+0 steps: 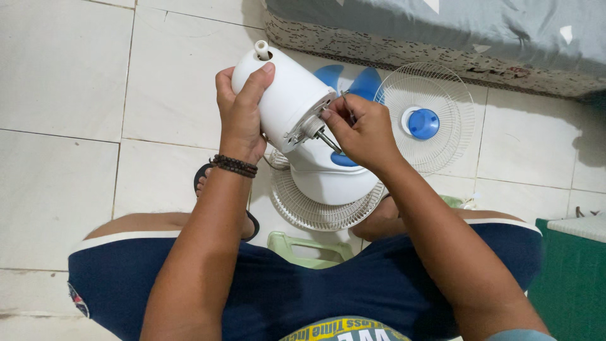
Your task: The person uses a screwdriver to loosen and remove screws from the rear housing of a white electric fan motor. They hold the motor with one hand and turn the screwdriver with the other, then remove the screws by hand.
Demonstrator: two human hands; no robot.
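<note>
Behind right hand (365, 131), half-hidden blue blades (353, 81)

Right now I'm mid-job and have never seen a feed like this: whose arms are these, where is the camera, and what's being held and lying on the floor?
There is one picture, from a camera worn on a person's head, looking down at their own lap and hands. The person sits low over a white tiled floor, in dark blue shorts.

The left hand, with a beaded bracelet at the wrist, grips the white fan motor housing and holds it up at a tilt. The right hand pinches a thin metal tool, hard to identify, at the front of the housing by the metal shaft.

On the floor below lie a white wire fan guard, a second guard with a blue centre cap, and the blue fan blades. A mattress edge runs along the top, and a green box stands at the right.
</note>
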